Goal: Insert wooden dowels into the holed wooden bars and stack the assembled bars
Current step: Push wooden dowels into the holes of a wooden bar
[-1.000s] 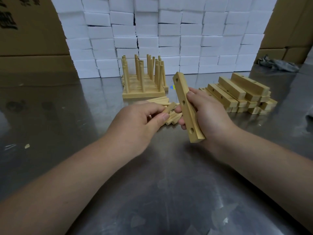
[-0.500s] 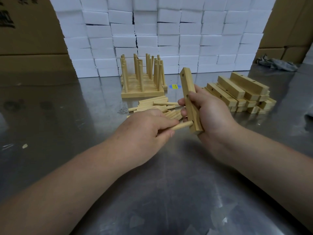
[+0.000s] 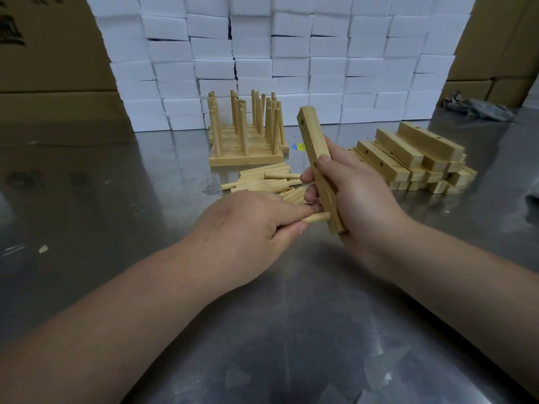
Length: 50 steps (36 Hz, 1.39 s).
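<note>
My right hand (image 3: 354,196) grips a holed wooden bar (image 3: 313,147) nearly upright above the metal table. A short dowel (image 3: 318,218) pokes sideways into the bar's lowest hole, and my left hand (image 3: 248,228) pinches its outer end between thumb and forefinger. Two empty holes show higher on the bar. Loose dowels (image 3: 262,180) lie in a heap just behind my hands. Further back stands a stack of assembled bars (image 3: 246,147) with several dowels pointing up. A pile of plain holed bars (image 3: 414,158) lies to the right.
A wall of white foam blocks (image 3: 291,59) closes off the back of the steel table (image 3: 262,330). Cardboard boxes (image 3: 52,68) flank it on both sides. A crumpled grey rag (image 3: 478,107) lies at the far right. A small wood chip (image 3: 43,248) sits at the left.
My left hand picked a dowel from the heap and brought it to the bar's lowest hole. The dowel now sits deeper in the hole. My right hand turned the bar more upright.
</note>
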{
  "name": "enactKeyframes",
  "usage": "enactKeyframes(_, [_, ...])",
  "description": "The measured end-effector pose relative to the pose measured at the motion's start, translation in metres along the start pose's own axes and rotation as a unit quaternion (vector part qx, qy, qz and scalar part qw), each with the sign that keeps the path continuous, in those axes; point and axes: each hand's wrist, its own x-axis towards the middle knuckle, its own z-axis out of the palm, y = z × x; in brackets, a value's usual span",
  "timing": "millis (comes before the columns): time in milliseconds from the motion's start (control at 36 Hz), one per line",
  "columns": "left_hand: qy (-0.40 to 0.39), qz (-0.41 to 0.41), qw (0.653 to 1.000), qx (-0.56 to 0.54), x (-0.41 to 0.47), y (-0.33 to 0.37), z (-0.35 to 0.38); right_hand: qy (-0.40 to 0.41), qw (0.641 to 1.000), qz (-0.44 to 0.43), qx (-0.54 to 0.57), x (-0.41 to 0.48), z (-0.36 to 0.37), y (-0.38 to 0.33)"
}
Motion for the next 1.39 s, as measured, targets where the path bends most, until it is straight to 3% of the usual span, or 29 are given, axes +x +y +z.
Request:
enactKeyframes(250, [-0.036,-0.051,0.995,-0.08,-0.002,0.002,0.003,-0.015,0.999,-0.028,-0.026,-0.003,0.001,0.002])
enactKeyframes(556, [-0.055,-0.154,0.949,-0.271,0.0,0.0,0.008,-0.025,0.997,-0.039,-0.062,-0.003,0.001,0.003])
enactKeyframes(667, [-0.003,-0.206,0.935,-0.288,0.005,0.001,0.004,0.002,0.996,-0.032,-0.078,0.0,0.004,0.004])
enactKeyframes(750, [0.126,-0.282,0.866,-0.393,0.014,-0.01,-0.005,0.057,0.995,-0.025,-0.083,0.005,0.0,0.003])
enactKeyframes(778, [0.163,-0.291,0.86,-0.386,0.015,-0.015,-0.007,0.08,0.993,-0.019,-0.083,0.007,-0.004,0.002])
enactKeyframes(833, [0.174,-0.287,0.908,-0.25,0.014,-0.026,-0.004,0.12,0.991,0.003,-0.065,0.013,-0.013,0.0])
enactKeyframes(889, [0.122,-0.258,0.955,-0.088,0.011,-0.031,0.003,0.139,0.99,0.023,-0.032,0.019,-0.02,0.001])
enactKeyframes(944, [0.058,-0.21,0.976,-0.005,0.011,-0.034,0.01,0.141,0.989,0.032,-0.017,0.022,-0.021,0.004])
enactKeyframes(1056, [-0.003,-0.175,0.982,0.074,0.012,-0.038,0.017,0.108,0.993,0.034,-0.018,0.023,-0.015,0.013])
enactKeyframes(1167, [0.033,-0.191,0.979,0.06,0.014,-0.035,0.018,0.068,0.997,0.03,-0.032,0.021,-0.011,0.016])
enactKeyframes(1389, [0.03,-0.188,0.974,0.121,0.015,-0.035,0.014,0.061,0.996,0.025,-0.062,0.02,-0.011,0.017])
